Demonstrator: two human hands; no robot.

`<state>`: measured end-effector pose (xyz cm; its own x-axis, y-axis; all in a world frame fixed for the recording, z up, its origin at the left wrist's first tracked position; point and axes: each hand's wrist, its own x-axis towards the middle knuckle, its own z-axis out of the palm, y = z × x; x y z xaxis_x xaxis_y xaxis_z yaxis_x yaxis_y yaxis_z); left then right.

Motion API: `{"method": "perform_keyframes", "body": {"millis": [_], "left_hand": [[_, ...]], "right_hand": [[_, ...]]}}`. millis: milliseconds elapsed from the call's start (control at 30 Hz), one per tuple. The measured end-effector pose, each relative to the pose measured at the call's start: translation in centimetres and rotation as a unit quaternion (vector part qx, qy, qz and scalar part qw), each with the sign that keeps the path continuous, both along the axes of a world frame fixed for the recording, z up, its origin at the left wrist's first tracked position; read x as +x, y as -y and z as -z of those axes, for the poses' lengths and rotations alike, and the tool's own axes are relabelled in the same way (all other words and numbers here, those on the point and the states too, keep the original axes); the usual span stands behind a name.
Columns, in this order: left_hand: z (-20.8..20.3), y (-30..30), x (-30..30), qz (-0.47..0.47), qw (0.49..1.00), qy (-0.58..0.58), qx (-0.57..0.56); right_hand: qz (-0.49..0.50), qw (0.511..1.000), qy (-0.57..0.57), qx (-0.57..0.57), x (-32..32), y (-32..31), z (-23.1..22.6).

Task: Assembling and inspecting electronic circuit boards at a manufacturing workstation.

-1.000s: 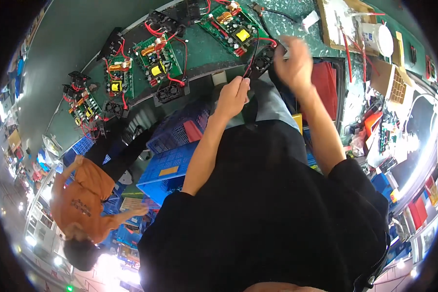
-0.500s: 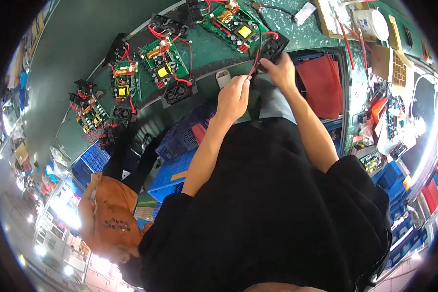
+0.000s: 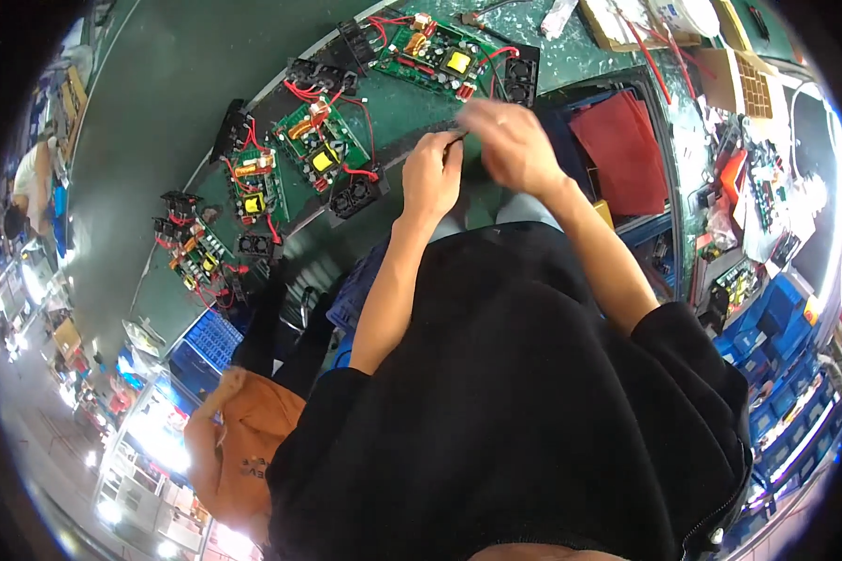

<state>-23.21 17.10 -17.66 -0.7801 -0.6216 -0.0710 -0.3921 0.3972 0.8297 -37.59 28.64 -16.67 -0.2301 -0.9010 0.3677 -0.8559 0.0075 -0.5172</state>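
My left hand (image 3: 430,178) is closed near the bench's front edge, with a small dark thin thing (image 3: 457,138) showing at its fingertips; its kind is not clear. Just right of it, my right hand (image 3: 515,150) is raised and its fingers are smeared by motion. Beyond the hands lies a green circuit board (image 3: 430,61) with a yellow-topped transformer (image 3: 458,63). Red wires run from it to a black fan unit (image 3: 522,77), which neither hand touches.
Several similar boards with fans, such as this board (image 3: 320,150), line the green bench (image 3: 206,75) leftward. Right of my hands is a drawer with red sheets (image 3: 622,154). A carton (image 3: 734,84) stands at the far right. A person in an orange shirt (image 3: 253,439) is at left.
My right hand has left the fan and moved left toward my left hand. My left hand has come slightly nearer to me. The red wire no longer shows between my hands.
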Motion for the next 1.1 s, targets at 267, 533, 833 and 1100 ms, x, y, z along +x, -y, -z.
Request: {"method": "perform_keyframes", "body": {"millis": [267, 533, 833, 1100], "left_hand": [[-2.0, 0.7, -1.9, 0.021, 0.991, 0.013, 0.128], [-1.7, -0.2, -4.2, -0.103, 0.939, 0.012, 0.329], [0.5, -1.5, -5.6, -0.167, 0.954, 0.001, 0.248], [1.9, 0.3, -5.8, -0.045, 0.981, 0.032, 0.188]], "right_hand": [[0.026, 0.994, 0.108, -0.007, -0.5, -0.8, 2.6], [0.112, 0.952, 0.284, -0.016, -0.7, -1.0, 2.4], [0.198, 0.929, 0.311, 0.024, 0.7, -0.8, 4.2], [0.303, 0.854, 0.422, 0.023, 1.2, 1.5, 3.0]]}}
